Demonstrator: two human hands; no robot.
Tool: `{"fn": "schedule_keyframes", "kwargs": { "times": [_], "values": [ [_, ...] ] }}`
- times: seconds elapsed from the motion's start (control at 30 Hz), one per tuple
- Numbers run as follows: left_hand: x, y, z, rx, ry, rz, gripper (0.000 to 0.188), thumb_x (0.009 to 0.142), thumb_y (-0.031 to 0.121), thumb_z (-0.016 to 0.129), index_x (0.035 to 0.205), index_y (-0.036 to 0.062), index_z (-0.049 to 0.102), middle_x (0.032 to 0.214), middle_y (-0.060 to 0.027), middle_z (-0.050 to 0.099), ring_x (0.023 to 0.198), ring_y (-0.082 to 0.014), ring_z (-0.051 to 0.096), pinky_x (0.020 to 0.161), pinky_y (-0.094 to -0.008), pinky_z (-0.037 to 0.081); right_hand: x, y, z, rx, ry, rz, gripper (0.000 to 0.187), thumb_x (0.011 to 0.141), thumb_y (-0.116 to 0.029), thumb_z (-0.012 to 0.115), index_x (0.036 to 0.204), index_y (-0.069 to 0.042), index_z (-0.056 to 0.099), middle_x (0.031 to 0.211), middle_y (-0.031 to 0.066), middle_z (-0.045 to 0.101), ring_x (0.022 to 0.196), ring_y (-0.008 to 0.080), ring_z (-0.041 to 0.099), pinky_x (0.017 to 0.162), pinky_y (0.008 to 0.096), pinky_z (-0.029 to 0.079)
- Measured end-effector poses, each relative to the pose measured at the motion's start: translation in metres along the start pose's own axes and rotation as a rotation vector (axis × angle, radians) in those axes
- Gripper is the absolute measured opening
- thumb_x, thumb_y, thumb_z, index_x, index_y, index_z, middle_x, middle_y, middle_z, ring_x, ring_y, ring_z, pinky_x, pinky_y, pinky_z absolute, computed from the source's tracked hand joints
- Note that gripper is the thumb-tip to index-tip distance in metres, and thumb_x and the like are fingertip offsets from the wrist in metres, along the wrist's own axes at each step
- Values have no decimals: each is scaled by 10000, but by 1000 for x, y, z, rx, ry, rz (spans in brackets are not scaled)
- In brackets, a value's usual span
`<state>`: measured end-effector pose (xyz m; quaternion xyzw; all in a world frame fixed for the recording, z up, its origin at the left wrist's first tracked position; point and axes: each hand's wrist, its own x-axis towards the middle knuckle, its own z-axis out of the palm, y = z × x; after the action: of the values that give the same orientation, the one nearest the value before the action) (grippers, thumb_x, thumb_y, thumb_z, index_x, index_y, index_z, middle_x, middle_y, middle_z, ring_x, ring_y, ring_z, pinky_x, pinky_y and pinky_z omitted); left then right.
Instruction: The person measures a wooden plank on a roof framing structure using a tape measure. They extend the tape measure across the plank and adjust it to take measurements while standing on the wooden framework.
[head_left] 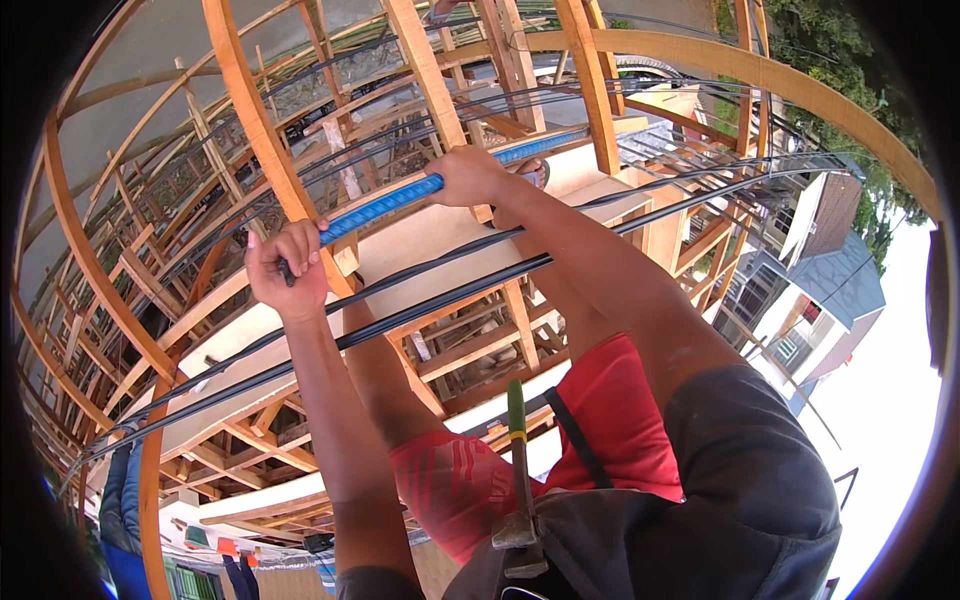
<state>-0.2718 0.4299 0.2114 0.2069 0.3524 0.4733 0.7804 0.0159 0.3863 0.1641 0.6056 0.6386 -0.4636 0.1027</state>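
A blue corrugated tube (pixel 375 208) runs slantwise in front of me, rising to the right. My right hand (pixel 470 177) is closed around its middle, knuckles up. At the tube's lower left end my left hand (pixel 290 268) is curled with the thumb out. A short dark piece (pixel 287 272) shows between its fingers; what it belongs to is hidden. Black cables (pixel 450 300) stretch across below the tube, past my forearms and legs. A hammer (pixel 518 480) with a green grip hangs head-down at my waist.
Upright timber posts (pixel 258 120) and a long curved-looking beam (pixel 760 75) frame the spot. Pale boards (pixel 420 235) lie under my feet, with open wooden framing (pixel 470 350) below. Houses (pixel 800 290) stand lower right. Blue cloth (pixel 122 490) hangs at the left.
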Motion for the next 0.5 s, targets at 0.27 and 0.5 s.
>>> {"fn": "schedule_keyframes", "kwargs": {
  "times": [0.27,0.5],
  "values": [
    [-18,63,-29,324,33,138,605,1045,361,201,507,116,333,504,-29,321,575,-186,355,797,-415,371,18,-52,28,34,39,3,256,773,-324,658,879,-118,766,836,173,731,809,371,719,751,473,568],
    [-16,12,48,216,279,243,607,1061,293,306,471,152,284,450,-13,248,496,-145,255,707,-366,344,-10,10,6,21,31,-139,319,829,-386,652,866,-81,738,789,159,721,763,370,714,683,477,570]
  ]
}}
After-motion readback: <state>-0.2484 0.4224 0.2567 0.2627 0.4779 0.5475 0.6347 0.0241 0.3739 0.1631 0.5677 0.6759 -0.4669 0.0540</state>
